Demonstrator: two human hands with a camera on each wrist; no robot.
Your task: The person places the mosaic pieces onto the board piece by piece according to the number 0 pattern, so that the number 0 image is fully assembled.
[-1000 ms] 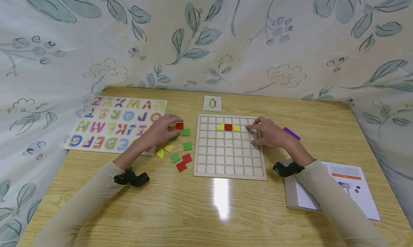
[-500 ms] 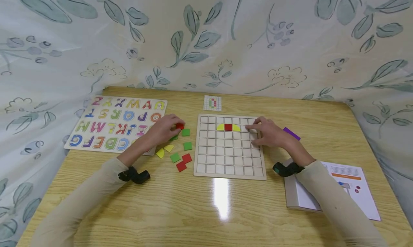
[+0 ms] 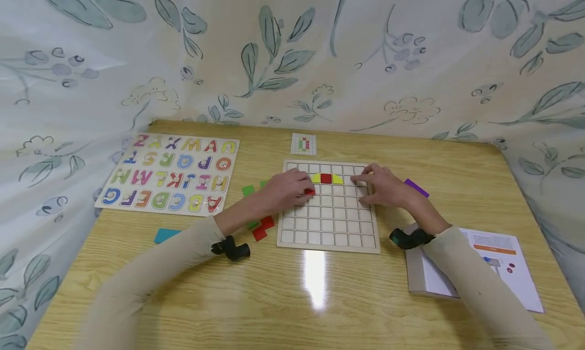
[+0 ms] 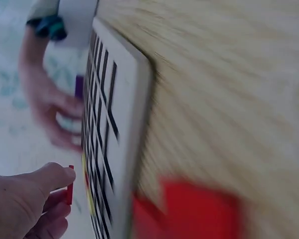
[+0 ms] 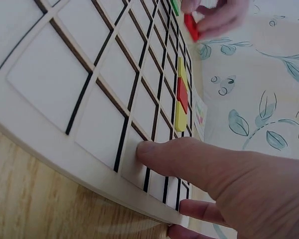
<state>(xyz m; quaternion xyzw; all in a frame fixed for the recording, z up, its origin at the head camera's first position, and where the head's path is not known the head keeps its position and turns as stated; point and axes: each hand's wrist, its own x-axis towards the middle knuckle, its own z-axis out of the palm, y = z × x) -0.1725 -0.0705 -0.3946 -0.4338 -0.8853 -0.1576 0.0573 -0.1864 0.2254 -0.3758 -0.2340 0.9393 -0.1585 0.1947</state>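
left hand [image 3: 290,190]: hovering over the left columns of the grid board [image 3: 326,225], fingers curled, pinching a red tile [image 3: 310,191] between thumb and fingertips; the left wrist view is showing the tile on edge at the fingertips [image 4: 69,185]
red tile: sitting in the left hand's pinch, just above the board, one row below and slightly left of the placed yellow-red-yellow row [image 3: 326,178]
right hand [image 3: 381,187]: resting on the board's right side, fingers mostly straight and spread, holding nothing; the right wrist view is showing a fingertip [image 5: 148,151] pressing on a cell near the board's edge
grid board: lying flat on the desk [image 3: 292,299], centre-right, most cells bare
placed row: yellow, red, yellow, sitting in the second row from the far edge, between the two hands
loose tiles: two red [image 3: 263,227] lying just left of the board's near corner, green ones [image 3: 249,190] partly hidden behind the left forearm
blue piece [image 3: 166,234]: lying alone on the desk, well left of the board
purple piece [image 3: 416,187]: lying just behind the right hand
pattern card [image 3: 303,144]: lying beyond the board's far edge
alphabet puzzle [image 3: 171,173]: lying at the far left of the desk
booklet [image 3: 495,268]: lying under the right forearm, near right
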